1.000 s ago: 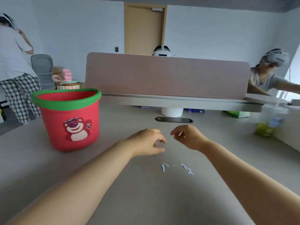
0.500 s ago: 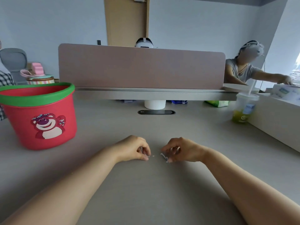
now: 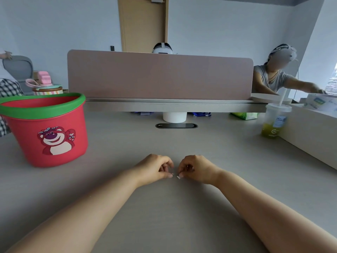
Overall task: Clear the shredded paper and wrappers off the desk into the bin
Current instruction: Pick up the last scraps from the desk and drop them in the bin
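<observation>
Pinching with curled fingers, left hand [image 3: 155,168] and right hand [image 3: 196,168] nearly touching on the pale grey desk [image 3: 182,207], each fingertip pressed on a tiny white paper shred [image 3: 178,177], red green-rimmed plastic bin [image 3: 47,128] standing well apart at left.

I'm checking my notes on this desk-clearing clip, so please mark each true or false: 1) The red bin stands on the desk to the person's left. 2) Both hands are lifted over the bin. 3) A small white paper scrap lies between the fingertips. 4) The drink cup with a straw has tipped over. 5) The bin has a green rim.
1) True: the red bin stands on the desk, left.
2) False: the left hand and right hand are low at the desk, right of the bin.
3) True: paper scrap.
4) False: the drink cup stands upright.
5) True.
</observation>
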### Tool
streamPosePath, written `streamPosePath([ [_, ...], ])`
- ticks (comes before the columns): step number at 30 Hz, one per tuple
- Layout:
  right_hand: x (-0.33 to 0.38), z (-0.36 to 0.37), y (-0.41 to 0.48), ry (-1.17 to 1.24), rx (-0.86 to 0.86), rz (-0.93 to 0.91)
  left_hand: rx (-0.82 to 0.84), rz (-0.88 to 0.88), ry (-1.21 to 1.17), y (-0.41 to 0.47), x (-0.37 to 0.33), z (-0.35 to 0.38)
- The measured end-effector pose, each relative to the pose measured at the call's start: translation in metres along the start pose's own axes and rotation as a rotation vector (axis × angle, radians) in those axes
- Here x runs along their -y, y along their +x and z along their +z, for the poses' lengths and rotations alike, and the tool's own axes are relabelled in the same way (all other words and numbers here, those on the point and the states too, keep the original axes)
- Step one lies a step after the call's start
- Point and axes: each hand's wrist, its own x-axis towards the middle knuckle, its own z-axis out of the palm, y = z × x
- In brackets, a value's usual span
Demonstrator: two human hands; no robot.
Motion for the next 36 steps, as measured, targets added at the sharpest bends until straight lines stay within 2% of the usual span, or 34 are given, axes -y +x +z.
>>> streamPosePath([
  [10,0.006,0.005,-0.003,-0.195,0.038,-0.016,-0.01,0.042,0.146,0.005,-0.008,0.004],
  [18,-0.009,-0.016,-0.013,-0.063,-0.091,0.086,0.043,0.066,0.349,0.001,-0.012,0.011],
  [27,-0.019,-0.033,-0.016,0.007,-0.125,0.137,0.031,0.082,0.109,0.008,-0.017,0.008],
  [36,-0.024,-0.037,-0.017,-0.083,-0.039,0.16,0.062,0.065,0.207,0.017,-0.023,0.011],
])
